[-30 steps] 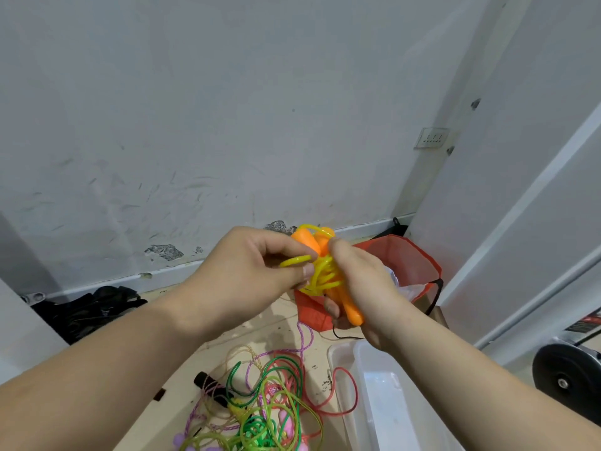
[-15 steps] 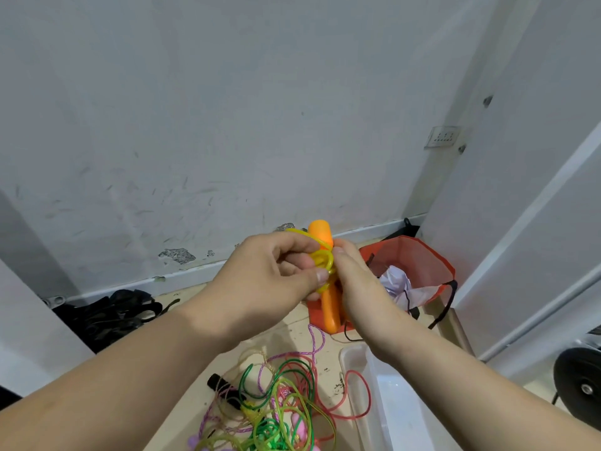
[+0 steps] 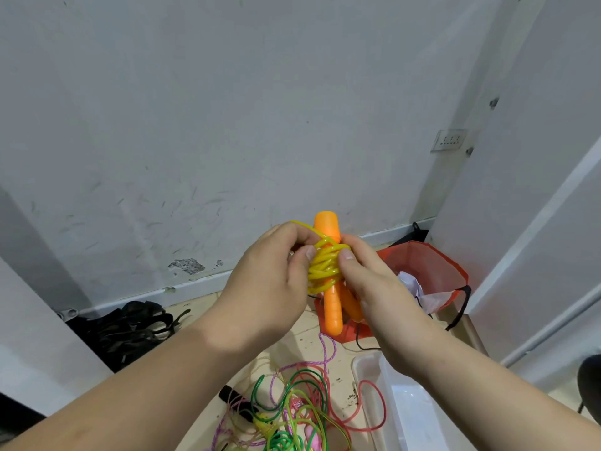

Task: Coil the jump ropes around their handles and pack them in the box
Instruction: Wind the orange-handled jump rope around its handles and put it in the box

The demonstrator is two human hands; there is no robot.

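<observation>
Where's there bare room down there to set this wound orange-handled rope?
The clear box shows a bare bottom, though a red rope loop overlaps its left side. Bare floor lies by the wall, right of the black heap. The rope tangle crowds the floor left of the box.

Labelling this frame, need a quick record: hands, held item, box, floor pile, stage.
left hand: pinches yellow rope at the coil
right hand: grips orange handles, thumb on coil
yellow rope: wound around both handles
box: clear, lower right, on the floor
floor pile: tangled green, pink, red ropes, uncoiled
stage: coiling, not yet packed
</observation>
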